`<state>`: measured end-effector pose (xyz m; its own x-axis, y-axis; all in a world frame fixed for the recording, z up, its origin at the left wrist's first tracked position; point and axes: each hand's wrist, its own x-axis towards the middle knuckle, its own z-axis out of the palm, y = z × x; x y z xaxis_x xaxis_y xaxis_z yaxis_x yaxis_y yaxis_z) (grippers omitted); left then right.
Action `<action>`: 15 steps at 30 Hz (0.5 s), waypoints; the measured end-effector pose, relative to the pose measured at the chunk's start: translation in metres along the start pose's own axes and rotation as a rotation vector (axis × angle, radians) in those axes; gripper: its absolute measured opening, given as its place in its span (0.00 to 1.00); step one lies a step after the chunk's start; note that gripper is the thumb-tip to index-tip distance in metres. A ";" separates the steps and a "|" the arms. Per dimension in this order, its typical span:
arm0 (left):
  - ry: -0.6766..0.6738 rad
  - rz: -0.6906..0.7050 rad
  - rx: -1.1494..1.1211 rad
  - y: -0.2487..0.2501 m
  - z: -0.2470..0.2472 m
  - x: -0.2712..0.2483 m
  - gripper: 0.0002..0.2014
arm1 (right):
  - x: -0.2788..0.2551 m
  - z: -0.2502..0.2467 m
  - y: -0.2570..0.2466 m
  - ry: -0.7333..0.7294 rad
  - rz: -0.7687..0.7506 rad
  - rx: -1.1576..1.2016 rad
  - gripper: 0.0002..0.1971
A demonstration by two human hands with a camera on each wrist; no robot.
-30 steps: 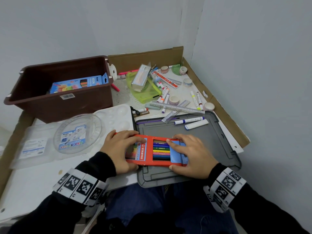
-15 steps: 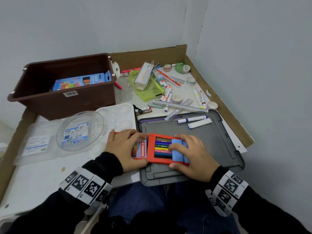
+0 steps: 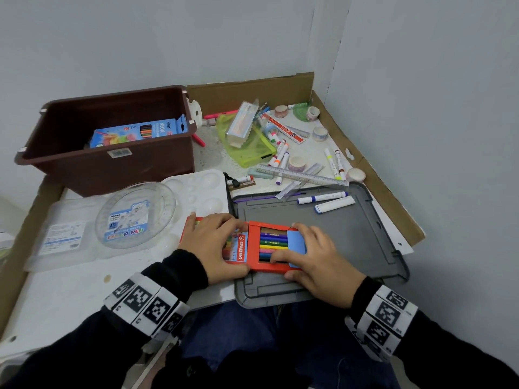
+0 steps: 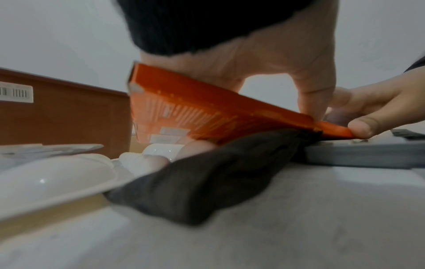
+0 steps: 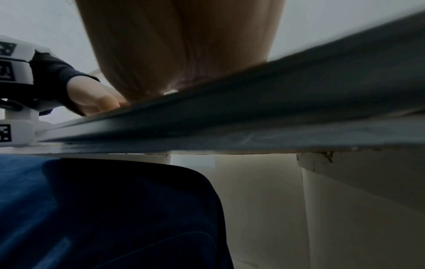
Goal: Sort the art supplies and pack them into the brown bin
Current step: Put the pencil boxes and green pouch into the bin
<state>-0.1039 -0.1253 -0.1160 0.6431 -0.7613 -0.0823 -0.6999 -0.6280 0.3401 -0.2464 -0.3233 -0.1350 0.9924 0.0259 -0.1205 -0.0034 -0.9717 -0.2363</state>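
A red Stabilo pen box (image 3: pixel 252 248) lies across the left edge of a grey lid (image 3: pixel 351 234), with coloured pens showing in its window. My left hand (image 3: pixel 213 237) grips its left end, the thumb on the near edge. My right hand (image 3: pixel 309 254) pinches the right end, fingers on top and thumb at the near edge. The left wrist view shows the box (image 4: pixel 207 109) tilted, held by my left hand (image 4: pixel 276 72) and my right hand (image 4: pixel 368 112). The brown bin (image 3: pixel 106 169) stands at the back left and holds a blue pencil box (image 3: pixel 140 133).
A clear round pen case (image 3: pixel 134 214) and a white palette (image 3: pixel 196 186) lie left of the lid. Behind it are a green pouch (image 3: pixel 247 147), rulers (image 3: pixel 300 175), loose markers and tape rolls. Two markers (image 3: pixel 323 197) lie on the lid. Cardboard walls (image 3: pixel 393 192) edge the table.
The right part of the pen box has slid a little left over the left part. Both hands keep their hold.
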 end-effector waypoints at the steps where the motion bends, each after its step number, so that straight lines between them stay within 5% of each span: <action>1: -0.006 -0.001 -0.002 0.000 0.000 0.000 0.41 | 0.000 -0.001 0.000 -0.007 -0.003 -0.023 0.20; 10: -0.021 0.029 -0.009 -0.002 -0.002 0.002 0.41 | 0.005 -0.019 0.007 -0.028 -0.079 -0.048 0.29; 15: -0.042 0.047 -0.025 -0.003 -0.002 0.004 0.41 | 0.004 -0.021 0.009 -0.072 -0.137 -0.004 0.25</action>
<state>-0.0986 -0.1256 -0.1151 0.5958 -0.7962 -0.1053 -0.7206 -0.5879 0.3676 -0.2403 -0.3367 -0.1175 0.9720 0.1752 -0.1565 0.1324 -0.9588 -0.2512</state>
